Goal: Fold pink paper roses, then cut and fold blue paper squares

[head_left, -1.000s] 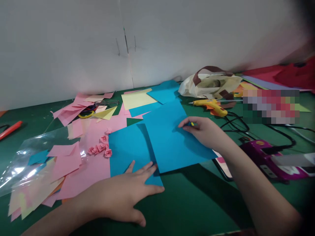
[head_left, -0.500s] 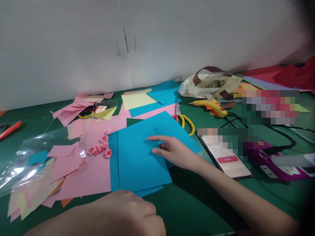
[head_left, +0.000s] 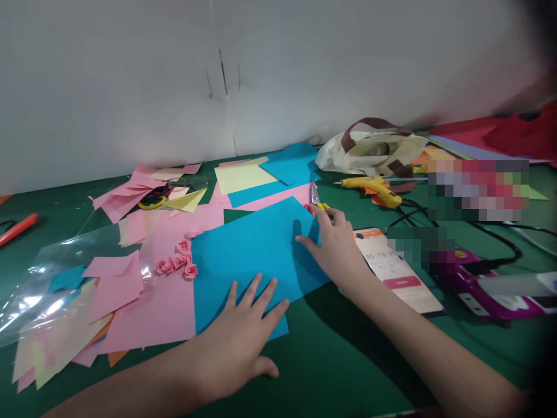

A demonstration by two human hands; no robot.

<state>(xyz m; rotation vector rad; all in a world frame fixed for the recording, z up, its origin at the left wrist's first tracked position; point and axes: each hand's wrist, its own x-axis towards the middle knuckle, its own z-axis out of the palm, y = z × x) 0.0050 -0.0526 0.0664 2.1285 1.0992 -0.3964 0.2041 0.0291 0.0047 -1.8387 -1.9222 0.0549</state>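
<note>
Blue paper [head_left: 252,247] lies in front of me, partly over a large pink sheet [head_left: 174,313]. My left hand [head_left: 239,331] rests palm down with spread fingers on its lower part. At the right side of the blue paper is my right hand [head_left: 328,247], thumb and fingers apart, the thumb over the paper. Its fingertips come close to the scissors [head_left: 315,194], whose yellow and red handles are mostly hidden behind it. Several small pink paper roses [head_left: 176,263] sit just left of the blue paper.
A phone [head_left: 402,278] showing a timer lies right of my right hand. Behind it are a yellow glue gun [head_left: 374,188], black cables and a cloth bag [head_left: 369,151]. A purple device [head_left: 487,299] stands at right. Paper scraps [head_left: 117,284] and clear plastic [head_left: 47,261] cover the left.
My left hand has moved up from the near edge and spread onto the blue paper. My right hand has shifted right toward the scissors. The upper blue layer's separate edges no longer show.
</note>
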